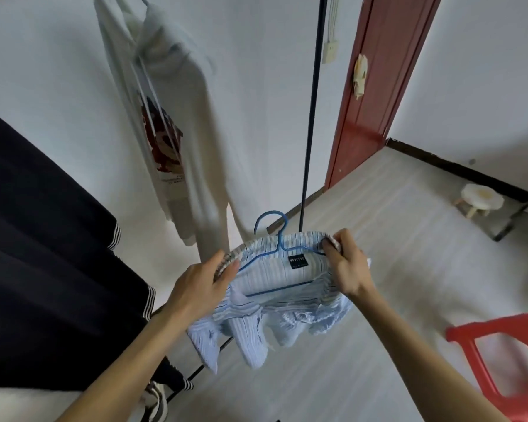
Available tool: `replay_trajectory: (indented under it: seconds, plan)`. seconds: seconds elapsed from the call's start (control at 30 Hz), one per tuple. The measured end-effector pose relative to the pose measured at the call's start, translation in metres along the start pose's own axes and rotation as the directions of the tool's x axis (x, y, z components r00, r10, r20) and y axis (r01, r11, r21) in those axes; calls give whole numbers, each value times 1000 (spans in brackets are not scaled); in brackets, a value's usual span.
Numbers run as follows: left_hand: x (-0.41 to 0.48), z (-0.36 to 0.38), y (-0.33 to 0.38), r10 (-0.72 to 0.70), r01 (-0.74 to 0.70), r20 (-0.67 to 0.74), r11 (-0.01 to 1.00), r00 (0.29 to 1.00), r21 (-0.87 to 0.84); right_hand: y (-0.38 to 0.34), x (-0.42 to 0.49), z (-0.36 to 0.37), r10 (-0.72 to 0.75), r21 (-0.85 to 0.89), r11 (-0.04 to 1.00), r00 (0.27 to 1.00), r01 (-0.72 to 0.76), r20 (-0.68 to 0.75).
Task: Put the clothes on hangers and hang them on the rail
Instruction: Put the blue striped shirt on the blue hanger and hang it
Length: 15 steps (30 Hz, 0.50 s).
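L hand (pixel 201 284), R hand (pixel 346 266) holding striped top (pixel 275 275) mid-air, fingers (pixel 329 249) pinching neckline ends, working it over blue hanger (pixel 279 239). Hanger lying L-R betw hands, hook pointing away twd rack pole (pixel 312 117); R hand nearer.

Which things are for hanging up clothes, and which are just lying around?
For the job: top, hanger, left hand and right hand gripping the top, rack pole, hung hoodie.
Just lying about: red chair, stool.
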State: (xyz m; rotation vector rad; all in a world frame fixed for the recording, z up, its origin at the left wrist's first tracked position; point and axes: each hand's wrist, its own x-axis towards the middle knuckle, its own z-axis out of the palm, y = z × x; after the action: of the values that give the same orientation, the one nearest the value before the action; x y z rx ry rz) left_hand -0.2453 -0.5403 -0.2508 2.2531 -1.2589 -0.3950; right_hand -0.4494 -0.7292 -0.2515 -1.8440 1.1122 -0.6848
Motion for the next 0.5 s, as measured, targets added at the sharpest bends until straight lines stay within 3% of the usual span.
replay_trajectory:
  seconds: [0.13, 0.23, 0.33, 0.5]
  plan:
    - [3, -2, 11, 166, -164, -12, 982, 986, 89, 0, -1, 5, 8, 40, 999, 1000, -9, 24]
    - [15, 6, 19, 345, -333, -47, 927, 937, 172, -2, -4, 10, -6, 77, 997, 999, 3, 40]
    - [23, 8, 22, 392, -364, -51, 890, 919, 274, -2, -6, 12, -19, 77, 997, 999, 15, 48]
    - [24, 13, 39, 370, -348, -75, 914, 926, 210, -9, -13, 28, -176, -47, 982, 980, 180, 89]
